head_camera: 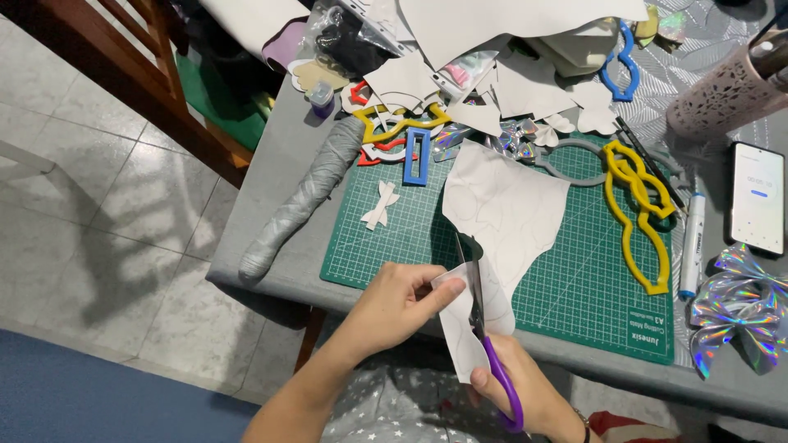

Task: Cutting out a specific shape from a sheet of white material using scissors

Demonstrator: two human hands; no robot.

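While the left hand (400, 299) pinches the near edge of a white sheet (502, 215) between thumb and fingers, the right hand (513, 379) is closed through the purple handles of scissors (480, 316) whose blades bite into that sheet. Most of the sheet lies over the green cutting mat (574, 287). On the mat's right side rests a yellow bow-shaped template (636, 213); beyond its right edge, a holographic bow (739, 312).

Light: we see bright, even daylight across the desk (271, 180).
Shadows: soft ones stripe the floor (107, 205) at left.
Glare: we note rainbow shine on the foil bow (739, 312) at the desk's right edge.
Focus: sharp throughout; we see slight bending at the corners.
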